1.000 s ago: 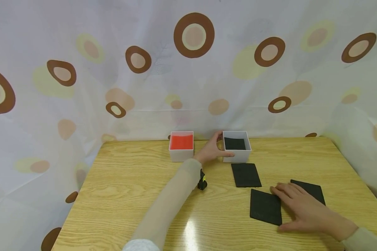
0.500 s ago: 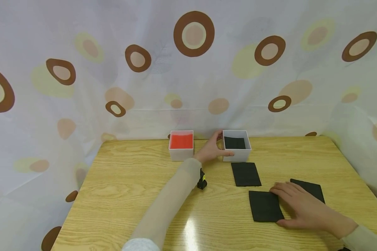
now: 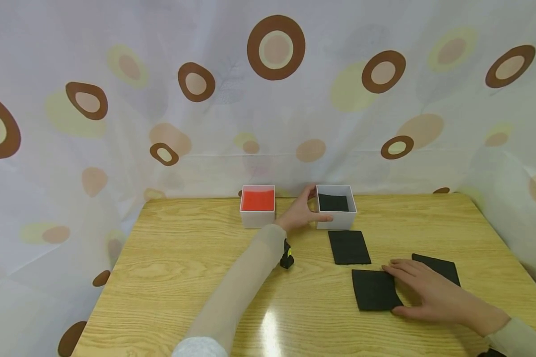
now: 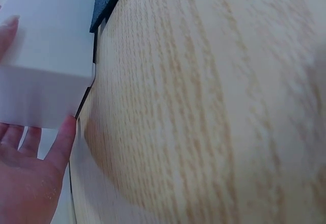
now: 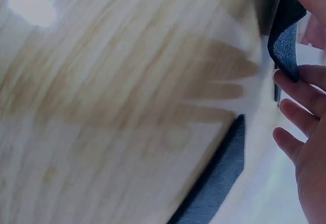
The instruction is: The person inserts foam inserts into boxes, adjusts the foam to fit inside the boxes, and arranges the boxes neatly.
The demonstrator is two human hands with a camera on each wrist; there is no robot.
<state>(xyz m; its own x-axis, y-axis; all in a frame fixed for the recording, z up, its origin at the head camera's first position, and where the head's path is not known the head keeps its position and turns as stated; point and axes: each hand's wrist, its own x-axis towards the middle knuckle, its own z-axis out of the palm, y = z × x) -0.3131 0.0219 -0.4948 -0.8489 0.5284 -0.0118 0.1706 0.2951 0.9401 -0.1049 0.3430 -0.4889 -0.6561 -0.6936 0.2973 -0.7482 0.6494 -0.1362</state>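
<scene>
In the head view my left hand [image 3: 300, 210] holds a white box [image 3: 337, 221] at its left side, thumb across the front and fingers behind. Inside that box lies black sheet material [image 3: 333, 203]. My right hand [image 3: 433, 295] grips a black square sheet [image 3: 375, 290] by its right edge, between thumb and fingertips. The right wrist view shows this sheet [image 5: 288, 35] bent into a curve, above the table. A second black square [image 3: 350, 247] lies flat in front of the box. Another one [image 3: 439, 267] lies partly hidden behind my right hand.
A second white box [image 3: 257, 218] with red sheets [image 3: 257, 201] inside stands left of my left hand. Both boxes stand near the back edge of the wooden table [image 3: 183, 258]. A patterned curtain [image 3: 232, 124] hangs behind and at the sides.
The sheet at my right hand has turned slightly, and its near edge has risen and shifted a little left. My left hand and the box stay still.
</scene>
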